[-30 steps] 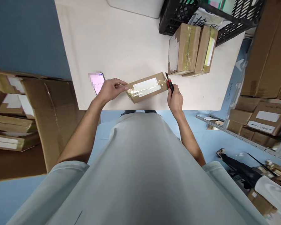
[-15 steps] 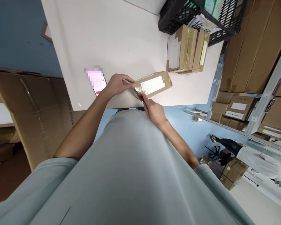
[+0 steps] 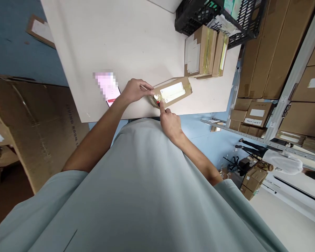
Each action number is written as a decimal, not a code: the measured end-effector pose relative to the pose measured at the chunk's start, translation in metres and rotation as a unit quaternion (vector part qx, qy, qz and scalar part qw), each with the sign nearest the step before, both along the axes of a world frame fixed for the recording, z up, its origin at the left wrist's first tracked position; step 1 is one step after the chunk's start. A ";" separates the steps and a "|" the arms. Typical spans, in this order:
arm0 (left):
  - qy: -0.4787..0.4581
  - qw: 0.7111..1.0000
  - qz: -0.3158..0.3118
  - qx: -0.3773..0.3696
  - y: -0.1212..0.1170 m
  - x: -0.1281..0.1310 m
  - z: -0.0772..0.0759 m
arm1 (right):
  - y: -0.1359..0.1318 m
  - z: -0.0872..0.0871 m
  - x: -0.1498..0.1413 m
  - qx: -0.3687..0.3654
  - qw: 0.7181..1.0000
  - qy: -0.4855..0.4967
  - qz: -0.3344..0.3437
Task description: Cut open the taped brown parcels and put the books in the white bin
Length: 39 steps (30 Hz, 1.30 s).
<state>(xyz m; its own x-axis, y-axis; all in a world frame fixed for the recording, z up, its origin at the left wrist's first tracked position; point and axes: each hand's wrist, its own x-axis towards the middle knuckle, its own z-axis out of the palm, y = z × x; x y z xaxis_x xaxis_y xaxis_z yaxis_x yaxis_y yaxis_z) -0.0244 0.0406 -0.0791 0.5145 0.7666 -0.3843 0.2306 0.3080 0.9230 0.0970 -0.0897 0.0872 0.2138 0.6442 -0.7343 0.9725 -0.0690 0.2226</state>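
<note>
A small taped cardboard box (image 3: 172, 93) with a white label lies near the front edge of the white table. My left hand (image 3: 136, 91) grips its left end, thumb and fingertips at the corner by the shiny tape. In my right hand (image 3: 171, 124) is a red and black box cutter (image 3: 158, 103), mostly covered by the fingers. The index finger lies along it, and its tip is at the taped left end of the box. To the left of my left hand, a phone (image 3: 110, 92) with a lit pink screen rests on the table.
Two taped cartons (image 3: 206, 52) stand at the table's right, against a black plastic crate (image 3: 190, 17). Beyond the right edge are shelves with large cartons (image 3: 267, 45). A big cardboard box (image 3: 42, 122) is at the left. A person (image 3: 282, 161) stands in the background.
My right index finger has stretched out along the box cutter, hiding more of it. The left hand stays on the box's end. The whole view has shifted slightly.
</note>
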 end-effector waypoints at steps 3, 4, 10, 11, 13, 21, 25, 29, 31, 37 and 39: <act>0.001 1.000 0.010 0.014 0.000 0.001 -0.002 | 0.005 -0.002 -0.014 0.004 1.000 -0.014 -0.001; 0.003 1.000 0.013 0.019 0.000 0.002 -0.003 | 0.005 -0.002 -0.016 0.004 1.000 -0.015 0.000; 0.014 0.999 0.028 0.029 -0.007 0.009 -0.007 | -0.002 0.001 -0.004 -0.011 1.000 -0.003 0.011; 0.016 0.999 0.030 0.031 -0.008 0.010 -0.007 | -0.004 0.001 0.000 -0.012 1.000 -0.001 0.015; 0.018 0.999 0.033 0.035 -0.011 0.011 -0.007 | -0.010 -0.001 0.008 -0.014 1.000 0.001 0.021; 0.029 0.998 0.052 0.026 -0.020 0.013 0.005 | -0.032 -0.005 0.034 -0.033 0.999 0.019 0.007; 0.042 0.998 0.044 0.021 -0.024 0.014 0.015 | -0.033 -0.002 0.036 -0.039 0.999 0.026 0.010; 0.051 0.998 0.042 0.021 -0.032 0.016 0.020 | -0.035 0.004 0.040 -0.043 0.998 0.033 0.014; 0.055 0.997 0.046 0.019 -0.036 0.017 0.020 | -0.036 0.007 0.045 -0.046 0.998 0.042 0.019; 0.065 0.996 0.056 0.028 -0.043 0.018 0.020 | -0.033 0.005 0.064 -0.047 0.996 0.071 0.021; 0.082 0.994 0.059 0.031 -0.043 0.018 0.021 | -0.030 0.005 0.069 -0.043 0.995 0.087 0.026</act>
